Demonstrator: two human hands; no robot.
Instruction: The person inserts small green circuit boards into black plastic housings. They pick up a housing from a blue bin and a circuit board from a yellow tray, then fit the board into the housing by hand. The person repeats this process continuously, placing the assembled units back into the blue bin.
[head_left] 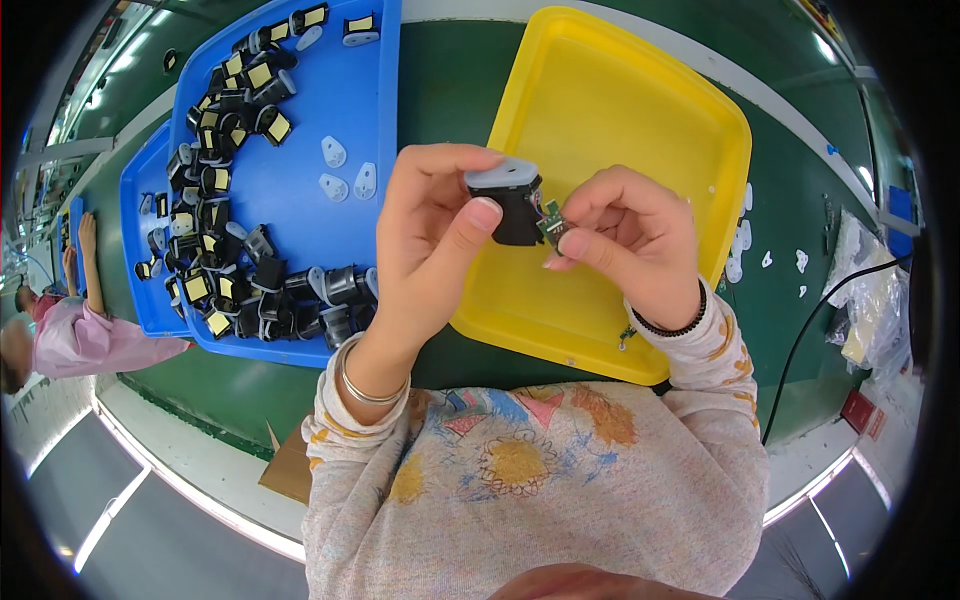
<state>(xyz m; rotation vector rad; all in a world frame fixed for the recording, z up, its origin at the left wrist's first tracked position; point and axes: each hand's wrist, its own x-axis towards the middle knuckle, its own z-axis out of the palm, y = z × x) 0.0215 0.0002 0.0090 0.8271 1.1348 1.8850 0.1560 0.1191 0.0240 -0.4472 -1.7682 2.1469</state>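
Observation:
My left hand (430, 225) is closed round a black plastic housing (518, 217) with a grey cap, thumb on its side and fingers behind. Between the thumb and fingers of my right hand (625, 228) is a small green circuit board (552, 222), pinched right beside the housing. Thin wires seem to run from the board to the housing. Both hands are raised over the left part of a yellow tray (620, 110). A small part with a bit of green (624, 338) lies at the tray's near edge, by my right wrist.
On the left, a blue tray (335, 80) holds many black housings (215, 220) with yellowish pads, plus loose grey caps (334, 152). White pieces (740, 240) and clear plastic bags (865, 290) lie to the right, near a black cable (800, 330). Another person in pink (100, 335) sits far left.

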